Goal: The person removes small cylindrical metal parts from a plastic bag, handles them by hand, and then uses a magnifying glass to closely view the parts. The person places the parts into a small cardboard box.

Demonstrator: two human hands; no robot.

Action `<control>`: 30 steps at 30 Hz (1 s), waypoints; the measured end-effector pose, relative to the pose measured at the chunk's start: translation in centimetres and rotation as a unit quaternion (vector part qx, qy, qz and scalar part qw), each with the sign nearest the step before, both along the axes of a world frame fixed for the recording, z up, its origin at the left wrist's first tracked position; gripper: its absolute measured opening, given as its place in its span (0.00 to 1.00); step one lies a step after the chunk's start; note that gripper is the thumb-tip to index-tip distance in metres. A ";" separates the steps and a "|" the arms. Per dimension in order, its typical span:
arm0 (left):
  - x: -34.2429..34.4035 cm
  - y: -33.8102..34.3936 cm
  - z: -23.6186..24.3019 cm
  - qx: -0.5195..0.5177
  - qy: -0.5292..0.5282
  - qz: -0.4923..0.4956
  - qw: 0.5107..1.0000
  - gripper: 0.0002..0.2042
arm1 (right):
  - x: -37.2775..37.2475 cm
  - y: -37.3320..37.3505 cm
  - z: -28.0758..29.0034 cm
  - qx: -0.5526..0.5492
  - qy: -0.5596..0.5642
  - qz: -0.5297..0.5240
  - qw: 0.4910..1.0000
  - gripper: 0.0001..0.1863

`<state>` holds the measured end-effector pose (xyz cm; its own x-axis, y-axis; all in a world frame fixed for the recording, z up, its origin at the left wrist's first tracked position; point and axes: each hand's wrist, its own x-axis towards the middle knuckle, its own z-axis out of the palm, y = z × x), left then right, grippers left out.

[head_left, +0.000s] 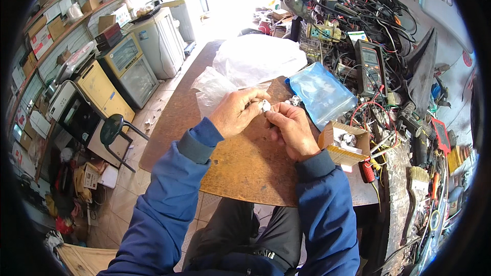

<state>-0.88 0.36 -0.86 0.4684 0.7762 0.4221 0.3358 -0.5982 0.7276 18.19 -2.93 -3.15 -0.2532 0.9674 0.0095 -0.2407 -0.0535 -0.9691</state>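
Note:
Above the wooden table (232, 168), my left hand (240, 110) pinches a small white and metallic part (265, 106). My right hand (286, 125) meets it from the right, thumb and fingers closed on the same part; its finer shape is hidden by the fingers. A few similar small pieces (292, 101) lie just beyond my right hand. A blue plastic bag (319, 92) lies to their right. An open cardboard box (330, 140) holding small metal pieces sits beside my right wrist. Crumpled white plastic bags (258, 59) cover the far part of the table.
Tangled cables and tools, a multimeter (369, 69), a red-handled screwdriver (368, 171) and a brush (418, 191) crowd the right side. On the left are a green stool (113, 125), small cabinets (105, 87) and loaded wall shelves (69, 23).

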 end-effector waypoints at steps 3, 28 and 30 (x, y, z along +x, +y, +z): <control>0.0 0.1 0.1 -0.027 -0.013 -0.011 0.999 0.12 | 0.1 -0.1 0.1 -0.020 0.027 0.018 0.999 0.05; 0.0 -0.4 0.8 -0.060 -0.020 -0.003 0.998 0.10 | 0.1 0.0 0.0 -0.049 0.108 0.059 0.991 0.05; 0.1 -0.4 0.8 -0.063 -0.020 -0.003 0.998 0.11 | 0.2 0.1 -0.1 -0.050 0.108 0.059 0.991 0.06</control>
